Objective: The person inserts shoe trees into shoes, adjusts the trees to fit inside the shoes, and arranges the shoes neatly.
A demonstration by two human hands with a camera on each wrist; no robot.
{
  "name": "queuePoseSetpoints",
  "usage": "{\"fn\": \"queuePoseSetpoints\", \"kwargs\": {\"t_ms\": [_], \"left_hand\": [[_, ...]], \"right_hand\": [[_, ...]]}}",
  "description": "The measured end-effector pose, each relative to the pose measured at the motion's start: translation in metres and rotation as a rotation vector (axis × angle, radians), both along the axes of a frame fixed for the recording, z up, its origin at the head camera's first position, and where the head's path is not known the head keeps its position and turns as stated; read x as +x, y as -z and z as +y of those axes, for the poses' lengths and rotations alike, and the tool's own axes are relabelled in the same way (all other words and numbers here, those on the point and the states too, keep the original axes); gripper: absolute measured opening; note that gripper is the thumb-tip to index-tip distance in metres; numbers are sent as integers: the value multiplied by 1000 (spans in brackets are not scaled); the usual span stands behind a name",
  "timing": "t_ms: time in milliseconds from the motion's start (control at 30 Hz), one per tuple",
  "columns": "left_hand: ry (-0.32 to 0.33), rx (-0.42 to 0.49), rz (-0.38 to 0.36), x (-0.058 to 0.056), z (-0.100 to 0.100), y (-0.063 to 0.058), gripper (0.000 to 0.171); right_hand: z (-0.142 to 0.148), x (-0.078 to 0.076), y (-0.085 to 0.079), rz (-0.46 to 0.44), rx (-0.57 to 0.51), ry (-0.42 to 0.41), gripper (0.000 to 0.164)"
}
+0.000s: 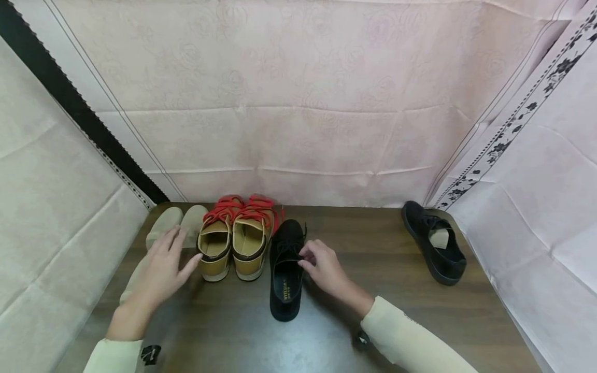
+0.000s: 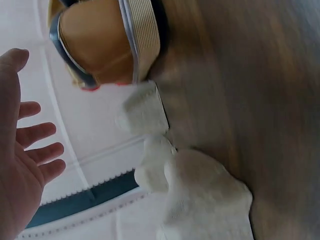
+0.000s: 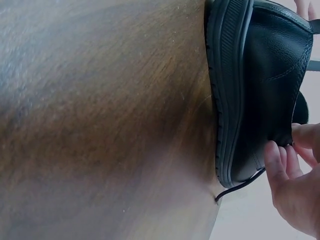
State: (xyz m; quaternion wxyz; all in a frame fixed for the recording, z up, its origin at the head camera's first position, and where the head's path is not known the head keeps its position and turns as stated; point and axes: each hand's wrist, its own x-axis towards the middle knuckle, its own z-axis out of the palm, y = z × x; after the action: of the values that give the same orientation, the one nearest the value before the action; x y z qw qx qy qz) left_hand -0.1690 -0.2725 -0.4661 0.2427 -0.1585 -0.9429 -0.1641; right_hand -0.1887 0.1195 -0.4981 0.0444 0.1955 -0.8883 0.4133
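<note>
A black lace-up shoe [image 1: 286, 280] stands on the wooden surface with its toe pointing away. My right hand [image 1: 325, 268] pinches the right edge of its opening near the laces; the right wrist view shows the fingers [image 3: 277, 162] at the shoe's upper edge. Left of it are two tan shoes [image 1: 249, 248] with red laces, side by side. My left hand [image 1: 160, 269], fingers spread, hovers over pale, rounded shoe inserts [image 1: 165, 225] and holds nothing. One insert [image 2: 210, 195] looks lumpy in the left wrist view.
Another black shoe [image 1: 434, 243] stands at the far right, with a pale insert [image 1: 439, 238] inside. Pale patterned cloth [image 1: 298, 129] rises behind the brown wooden surface [image 1: 224, 331] and along both sides. A black lace [image 3: 240, 187] trails from the handled shoe.
</note>
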Motion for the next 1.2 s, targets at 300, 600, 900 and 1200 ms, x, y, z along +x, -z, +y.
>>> {"fn": "queuePoseSetpoints", "kwargs": {"t_ms": [300, 600, 900, 1200], "left_hand": [[-80, -33, -42, 7, -31, 4, 71], [-132, 21, -79, 14, -60, 27, 73], [-237, 79, -174, 19, -76, 43, 73], [-308, 111, -246, 29, -86, 52, 76]], "right_hand": [[0, -1, 0, -7, -18, -4, 18], [1, -2, 2, -2, -37, -17, 19], [1, -3, 1, -20, -42, -18, 19], [1, -2, -2, -21, -37, -23, 18]]}}
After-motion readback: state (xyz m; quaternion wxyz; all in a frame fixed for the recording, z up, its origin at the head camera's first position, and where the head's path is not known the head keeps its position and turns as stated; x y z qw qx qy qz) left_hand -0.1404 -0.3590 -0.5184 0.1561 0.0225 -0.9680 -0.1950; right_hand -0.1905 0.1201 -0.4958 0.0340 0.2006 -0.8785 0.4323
